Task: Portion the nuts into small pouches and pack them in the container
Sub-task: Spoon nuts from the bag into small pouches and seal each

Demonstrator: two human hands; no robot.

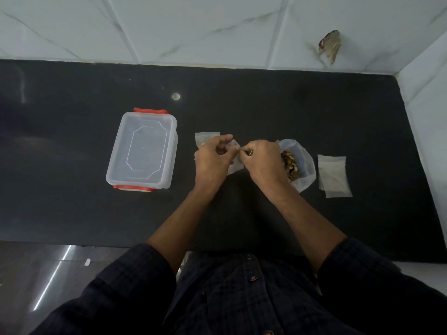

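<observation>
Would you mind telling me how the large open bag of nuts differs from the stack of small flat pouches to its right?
The large clear plastic bag of nuts stands open and bulging, brown nuts showing inside; the stack of small translucent pouches lies flat, with no contents visible. The bag sits right beside the right hand; the pouches lie apart, untouched. Both are see-through plastic on the black countertop.

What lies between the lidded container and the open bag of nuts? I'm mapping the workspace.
In the head view, both hands, left hand and right hand, pinching a small pouch; another pouch lies behind.
</observation>
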